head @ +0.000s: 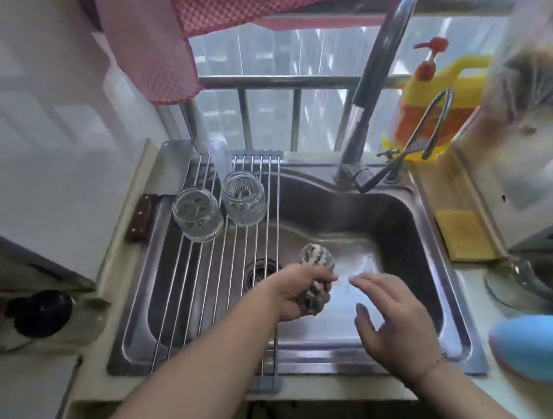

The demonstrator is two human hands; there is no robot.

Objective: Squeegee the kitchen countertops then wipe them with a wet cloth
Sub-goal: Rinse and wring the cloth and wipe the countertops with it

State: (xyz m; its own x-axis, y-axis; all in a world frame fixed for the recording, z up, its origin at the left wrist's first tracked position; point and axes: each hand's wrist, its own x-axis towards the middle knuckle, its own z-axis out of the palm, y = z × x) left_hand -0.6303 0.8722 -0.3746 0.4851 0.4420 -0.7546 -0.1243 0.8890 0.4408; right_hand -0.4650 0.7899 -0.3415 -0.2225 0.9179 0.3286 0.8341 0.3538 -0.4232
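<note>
1. Over the steel sink [403, 215], the left hand [298, 293] is clamped round a bunched striped cloth [317, 259], which bulges out above the fist and shows again below the thumb.
2. At 3 o'clock from that fist, the right hand [394, 320] hovers above the basin with fingers spread apart and relaxed, holding nothing; its fingertips are near the cloth but not touching it.
3. A roll-up wire rack [208, 286] spans the left part of the sink, and the left forearm crosses its near end.
4. At 11 o'clock from the cloth, two clear glass jars [198, 214] [244, 198] stand upright side by side on the rack; I cannot tell if anything is in them.
5. The drain [261, 269] shows through the rack bars, just at 9 o'clock from the cloth.
6. At 1 o'clock, the tap [380, 73] rises from the sink's back rim, with a yellow pump bottle [442, 101] behind it by the window.
7. On the surface [471, 297] at 3 o'clock of the sink lies a yellow sponge [464, 236].
8. At 4 o'clock, a blue object [546, 347] lies on the surface, blurred.
9. At 9 o'clock, a dark round knob [44, 313] sits left of the sink.
10. A cleaver [162, 188] leans at 11 o'clock beside the rack.
</note>
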